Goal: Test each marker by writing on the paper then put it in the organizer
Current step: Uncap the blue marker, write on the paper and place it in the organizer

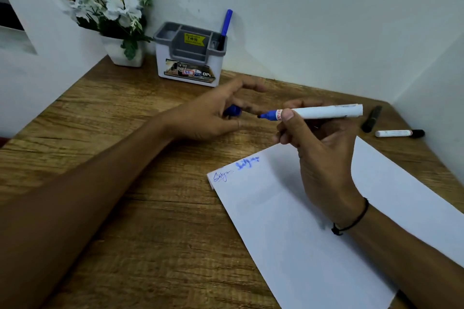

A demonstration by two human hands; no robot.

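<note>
My right hand (319,138) grips an uncapped white marker with a blue tip (326,111), held level above the table with the tip pointing left. My left hand (211,113) holds the blue cap (233,110) in its fingers, a short gap from the tip. A white sheet of paper (313,233) lies under my right wrist, with two blue scribbles near its top left corner. The grey and white organizer (190,57) stands against the back wall, with a blue pen (225,26) upright in its right slot.
A white marker with a black cap (399,133) and a black marker (372,118) lie at the table's right side near the wall. A white pot of artificial flowers (110,15) stands left of the organizer. Walls enclose the wooden table (125,158) at back and right.
</note>
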